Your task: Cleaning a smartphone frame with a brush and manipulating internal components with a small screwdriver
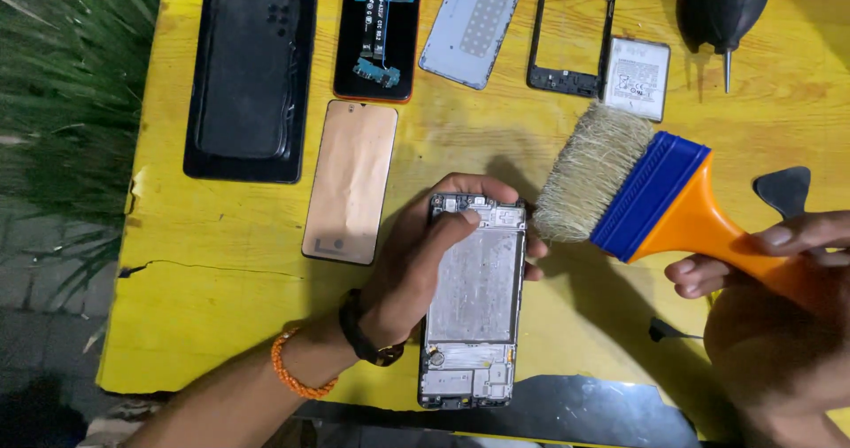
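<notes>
Grip the opened phone frame (474, 302) in your left hand (416, 271); your right hand (779, 271), clasping the brush (637, 196), sweeps lightly over the table (221, 235).

A yellow painted table (221, 324) is filling most of the view, its worn top scuffed and a crack running in from the edge well to the left of where the work is being held. Green grass (62, 85) is growing beyond the table's left side, with grey paving stones (44, 297) lying below it. Hard light is falling from above, casting sharp dark shadows across the wood just right of the grip, while the surrounding ground is sitting in dimness. A dark glossy sheet (575, 413) is lying along the near edge, just below.
</notes>
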